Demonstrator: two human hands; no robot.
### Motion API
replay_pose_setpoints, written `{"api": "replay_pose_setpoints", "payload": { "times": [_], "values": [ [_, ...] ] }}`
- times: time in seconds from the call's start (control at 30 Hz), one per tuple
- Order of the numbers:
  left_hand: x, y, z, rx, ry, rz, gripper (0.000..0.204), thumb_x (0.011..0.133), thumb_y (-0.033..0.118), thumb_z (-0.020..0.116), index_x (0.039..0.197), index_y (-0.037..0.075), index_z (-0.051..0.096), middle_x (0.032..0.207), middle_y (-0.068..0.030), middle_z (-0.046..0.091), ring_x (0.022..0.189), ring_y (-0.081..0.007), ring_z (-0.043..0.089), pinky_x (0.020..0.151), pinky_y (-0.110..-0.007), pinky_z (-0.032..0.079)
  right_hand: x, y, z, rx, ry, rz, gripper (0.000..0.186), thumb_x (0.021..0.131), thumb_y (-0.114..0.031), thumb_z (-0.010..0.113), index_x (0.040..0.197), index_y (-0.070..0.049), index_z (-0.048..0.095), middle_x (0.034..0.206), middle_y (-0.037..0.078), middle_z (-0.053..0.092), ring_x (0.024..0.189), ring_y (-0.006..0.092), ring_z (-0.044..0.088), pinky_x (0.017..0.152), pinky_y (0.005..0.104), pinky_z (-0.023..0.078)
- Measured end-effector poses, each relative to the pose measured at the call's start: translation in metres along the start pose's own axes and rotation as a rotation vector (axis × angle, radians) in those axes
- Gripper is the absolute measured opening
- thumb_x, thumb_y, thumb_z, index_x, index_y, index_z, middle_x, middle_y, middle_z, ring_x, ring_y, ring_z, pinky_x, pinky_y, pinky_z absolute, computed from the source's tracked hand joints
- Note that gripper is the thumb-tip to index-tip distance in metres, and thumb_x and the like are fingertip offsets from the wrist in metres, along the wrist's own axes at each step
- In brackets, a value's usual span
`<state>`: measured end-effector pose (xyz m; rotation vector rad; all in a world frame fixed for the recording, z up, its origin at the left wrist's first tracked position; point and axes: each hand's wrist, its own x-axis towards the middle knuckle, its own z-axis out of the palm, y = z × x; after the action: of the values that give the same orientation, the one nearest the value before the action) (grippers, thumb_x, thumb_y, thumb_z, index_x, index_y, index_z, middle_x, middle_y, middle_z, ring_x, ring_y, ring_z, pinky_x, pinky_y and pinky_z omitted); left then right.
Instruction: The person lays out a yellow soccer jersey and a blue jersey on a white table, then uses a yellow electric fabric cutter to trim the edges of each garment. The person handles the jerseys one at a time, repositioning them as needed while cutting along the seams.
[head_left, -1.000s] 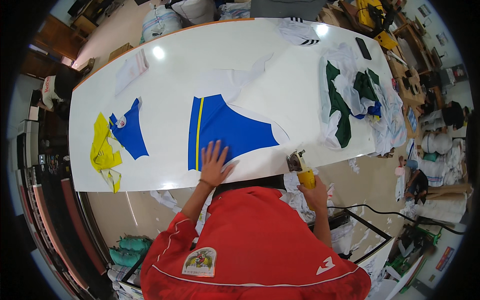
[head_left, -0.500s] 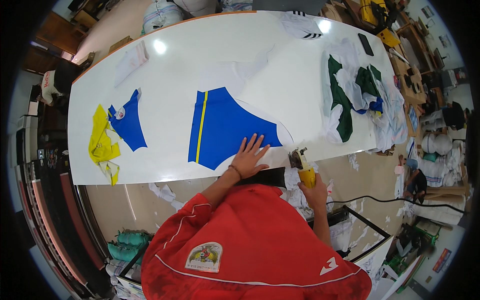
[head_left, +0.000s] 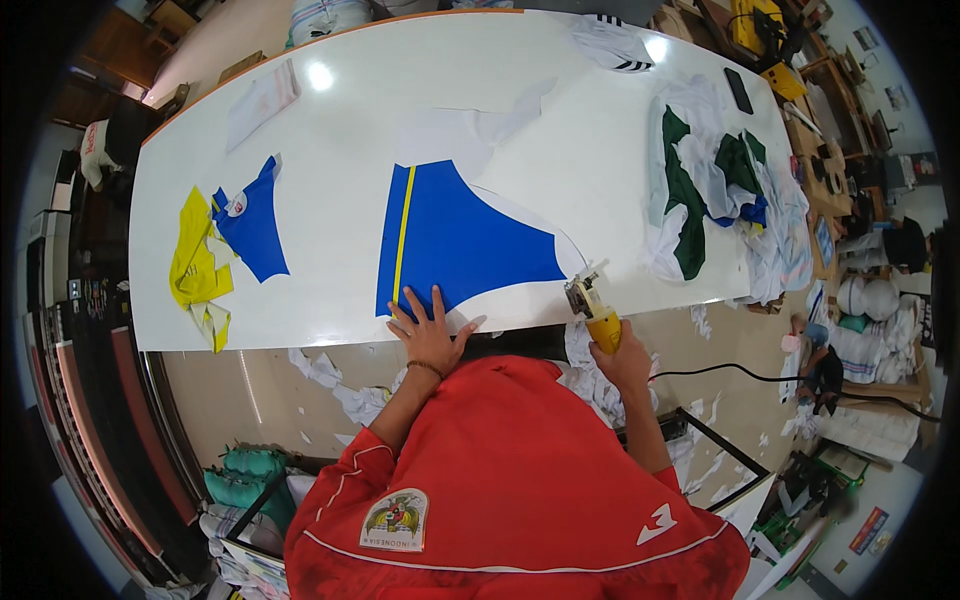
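Observation:
A blue fabric panel (head_left: 470, 240) with a yellow stripe near its left side lies flat on the white table (head_left: 340, 220). My left hand (head_left: 428, 335) rests spread on its lower left corner, by the stripe. In my right hand (head_left: 624, 357) is a yellow corded electric fabric cutter (head_left: 603, 325), gripped by its body. The cutter's metal head sits at the table's near edge, beside the panel's narrow right end. White fabric (head_left: 470, 135) shows beyond the panel's top edge, and a thin white strip follows its curved right side.
Yellow fabric (head_left: 198, 265) and a smaller blue piece (head_left: 255, 230) lie at the left. Green and white fabrics (head_left: 690, 210) are heaped at the right, near a black phone (head_left: 738, 91). The black cord (head_left: 740, 368) trails right. Scraps (head_left: 360, 400) litter the floor.
My left hand has slid left along the blue panel to its lower left corner. The cutter in my right hand has shifted slightly left. More white fabric shows above the panel.

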<state>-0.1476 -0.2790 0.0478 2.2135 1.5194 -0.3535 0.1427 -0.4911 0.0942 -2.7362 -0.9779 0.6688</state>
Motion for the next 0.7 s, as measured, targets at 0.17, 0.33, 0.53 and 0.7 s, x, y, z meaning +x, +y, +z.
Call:
{"api": "replay_pose_setpoints", "payload": {
  "times": [0.17, 0.33, 0.53, 0.7],
  "values": [
    [0.000, -0.026, 0.000, -0.040, 0.223, 0.089, 0.099, 0.098, 0.071, 0.061, 0.170, 0.008, 0.033, 0.175, -0.0340, 0.015, 0.161, -0.0603, 0.007, 0.126, -0.075, 0.011, 0.015, 0.001, -0.004, -0.045, -0.020, -0.008, 0.063, 0.081, -0.045, 0.085, 0.126, -0.009, 0.058, 0.096, 0.023, 0.076, 0.092, 0.0487, 0.074, 0.076, 0.0588, 0.058],
    [0.031, -0.078, 0.011, -0.070, 0.421, 0.117, 0.094, 0.099, 0.059, 0.068, 0.169, 0.006, 0.034, 0.174, -0.0327, 0.021, 0.162, -0.0548, 0.015, 0.128, -0.070, 0.017, 0.025, -0.001, -0.011, -0.080, -0.006, -0.042, 0.059, 0.082, -0.045, 0.083, 0.121, -0.010, 0.057, 0.095, 0.023, 0.075, 0.091, 0.0474, 0.074, 0.076, 0.0592, 0.058],
    [0.044, -0.097, 0.017, -0.093, 0.523, 0.187, 0.092, 0.098, 0.056, 0.070, 0.167, 0.006, 0.036, 0.173, -0.0311, 0.026, 0.161, -0.0529, 0.020, 0.128, -0.068, 0.016, 0.039, -0.005, -0.022, -0.081, -0.061, -0.070, 0.060, 0.081, -0.046, 0.083, 0.122, -0.011, 0.057, 0.095, 0.023, 0.076, 0.092, 0.0467, 0.074, 0.078, 0.0588, 0.058],
    [0.043, -0.095, 0.017, -0.078, 0.534, 0.179, 0.090, 0.098, 0.055, 0.070, 0.166, 0.006, 0.039, 0.172, -0.0289, 0.029, 0.161, -0.0509, 0.023, 0.129, -0.067, 0.016, 0.043, -0.010, -0.022, -0.090, -0.056, -0.079, 0.060, 0.081, -0.045, 0.083, 0.123, -0.012, 0.058, 0.095, 0.023, 0.076, 0.093, 0.0463, 0.074, 0.079, 0.0579, 0.058]
  ]
}}
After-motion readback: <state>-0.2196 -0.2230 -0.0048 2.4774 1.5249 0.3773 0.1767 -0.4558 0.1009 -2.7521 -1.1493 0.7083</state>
